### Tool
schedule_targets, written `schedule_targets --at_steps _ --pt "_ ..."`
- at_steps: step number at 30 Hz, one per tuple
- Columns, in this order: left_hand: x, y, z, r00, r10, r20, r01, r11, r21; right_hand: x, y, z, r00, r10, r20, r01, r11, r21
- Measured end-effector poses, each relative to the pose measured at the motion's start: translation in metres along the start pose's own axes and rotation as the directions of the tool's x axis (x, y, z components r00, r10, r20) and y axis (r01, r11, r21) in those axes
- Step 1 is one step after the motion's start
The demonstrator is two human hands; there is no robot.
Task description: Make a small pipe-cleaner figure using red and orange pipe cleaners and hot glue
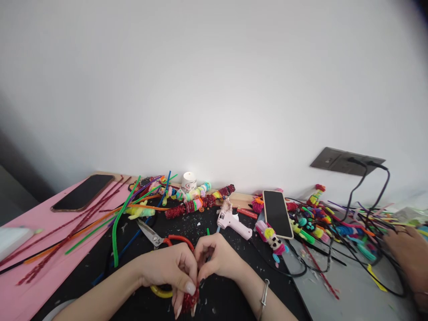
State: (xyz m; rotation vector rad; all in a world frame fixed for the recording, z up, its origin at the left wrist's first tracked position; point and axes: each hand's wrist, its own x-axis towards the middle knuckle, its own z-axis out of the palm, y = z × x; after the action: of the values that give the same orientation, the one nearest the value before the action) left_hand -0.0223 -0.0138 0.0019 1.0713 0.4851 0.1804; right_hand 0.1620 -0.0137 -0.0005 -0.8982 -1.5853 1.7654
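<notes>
My left hand (175, 269) is closed around a red tinsel pipe-cleaner piece (190, 303), low in the middle of the head view. Against its fingers, my right hand (216, 258) makes a pinch just above the red piece. A small dark bit shows at its fingertips, too little to name. Orange-handled scissors (155, 240) lie open behind my left hand, their handles partly covered by it. Just beyond my right hand rests a pale pink hot glue gun (232, 221). A banded roll of dark red tinsel (200, 203) lies behind the scissors.
Loose pipe cleaners (115, 232) cross the pink board (72, 232) at left, near a dark phone (83, 192). A white paper cup (189, 182) stands by the wall. At right are another phone (278, 214), black cords (351, 196), a tangled craft pile, and another person's hand (406, 249).
</notes>
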Motion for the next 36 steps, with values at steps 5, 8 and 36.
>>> schedule_targets --at_steps 5,8,36 --pt "-0.003 0.011 0.000 0.985 0.066 -0.156 -0.065 0.998 0.014 -0.001 -0.009 -0.002 0.987 -0.085 -0.133 0.087 0.996 0.016" --pt "-0.003 0.013 0.001 0.967 0.094 -0.237 -0.090 0.996 0.026 -0.004 -0.015 0.000 0.978 -0.171 -0.116 0.154 0.978 -0.140" --pt "0.003 0.014 0.003 0.870 0.174 -0.461 -0.199 0.980 -0.006 -0.004 -0.012 0.002 0.944 -0.235 -0.233 0.168 0.947 -0.275"
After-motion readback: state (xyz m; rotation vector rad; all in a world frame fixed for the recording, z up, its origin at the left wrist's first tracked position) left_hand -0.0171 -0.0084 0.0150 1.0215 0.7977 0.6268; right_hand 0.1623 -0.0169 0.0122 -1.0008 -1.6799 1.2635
